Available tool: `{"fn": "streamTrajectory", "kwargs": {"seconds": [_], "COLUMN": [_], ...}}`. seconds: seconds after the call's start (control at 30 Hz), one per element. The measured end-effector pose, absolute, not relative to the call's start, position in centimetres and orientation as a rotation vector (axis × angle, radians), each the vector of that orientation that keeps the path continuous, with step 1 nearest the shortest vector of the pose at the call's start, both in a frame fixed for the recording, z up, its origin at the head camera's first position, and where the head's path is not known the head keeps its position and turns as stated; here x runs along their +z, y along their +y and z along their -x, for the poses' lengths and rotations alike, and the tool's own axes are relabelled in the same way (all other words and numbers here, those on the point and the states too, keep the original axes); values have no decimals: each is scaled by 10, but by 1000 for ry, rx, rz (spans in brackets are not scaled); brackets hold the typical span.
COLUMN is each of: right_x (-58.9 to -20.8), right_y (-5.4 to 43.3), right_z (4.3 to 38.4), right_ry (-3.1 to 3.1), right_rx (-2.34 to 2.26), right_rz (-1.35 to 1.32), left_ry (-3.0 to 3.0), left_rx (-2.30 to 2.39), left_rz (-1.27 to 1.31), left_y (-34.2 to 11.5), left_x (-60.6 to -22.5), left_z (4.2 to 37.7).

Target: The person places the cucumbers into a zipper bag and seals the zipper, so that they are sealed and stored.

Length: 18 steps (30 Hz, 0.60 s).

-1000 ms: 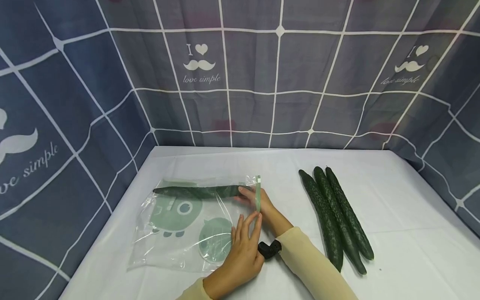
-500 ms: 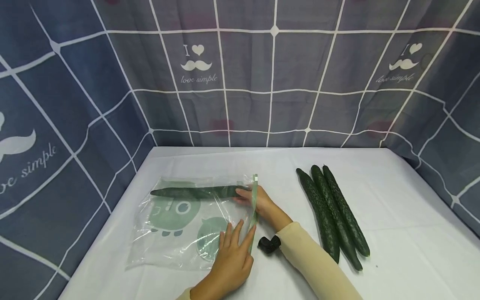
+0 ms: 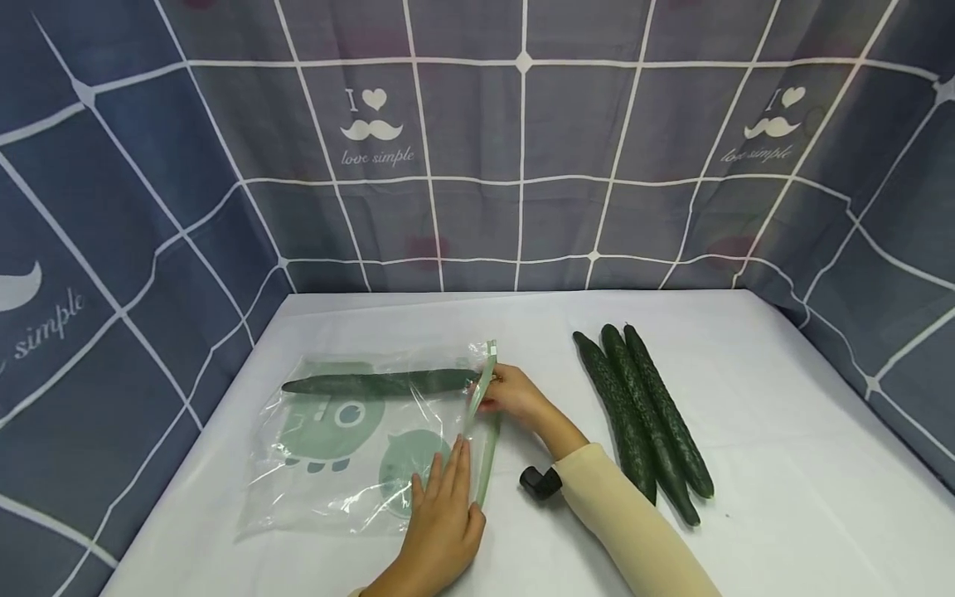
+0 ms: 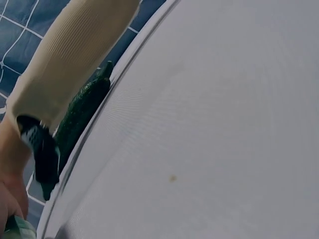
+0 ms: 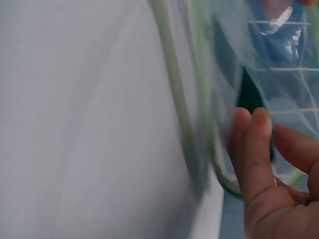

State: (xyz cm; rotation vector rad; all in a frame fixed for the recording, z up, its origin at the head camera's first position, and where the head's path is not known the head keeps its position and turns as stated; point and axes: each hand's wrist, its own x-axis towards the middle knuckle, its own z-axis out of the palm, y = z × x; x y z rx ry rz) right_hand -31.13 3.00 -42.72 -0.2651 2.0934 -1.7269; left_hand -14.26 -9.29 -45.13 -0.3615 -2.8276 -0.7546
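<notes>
A clear zip bag with green cartoon prints lies flat, its green-edged mouth to the right. One dark green cucumber lies lengthwise inside it, along the far side. My left hand rests on the bag's near right part, its fingers straight. At the mouth, behind the green strip, is my right hand, its fingertips partly hidden. The right wrist view shows the right hand's fingers extended near the cucumber's end, with the thumb apart from them.
Three cucumbers lie side by side on the white tablecloth to the right. A black wrist device sits at my right cuff. Grey-blue checked curtains stand behind the table and at both sides.
My right hand has let go of the cucumber's end and drawn back right to the bag's mouth. The left hand has moved from the green strip down and left onto the bag.
</notes>
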Motion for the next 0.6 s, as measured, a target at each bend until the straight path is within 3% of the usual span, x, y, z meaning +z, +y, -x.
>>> {"fn": "streamTrajectory", "kwargs": {"seconds": [0.43, 0.6], "right_x": [-406, -406], "right_y": [87, 118], "right_z": [256, 223], "right_ry": [2384, 2642], "right_rx": [-1327, -1253], "right_rz": [529, 439], "left_ry": [-2781, -2731], "left_rx": [-742, -761], "left_rz": [355, 404], "left_y": [-101, -101], "left_x": [-457, -461], "left_z": [145, 149]}}
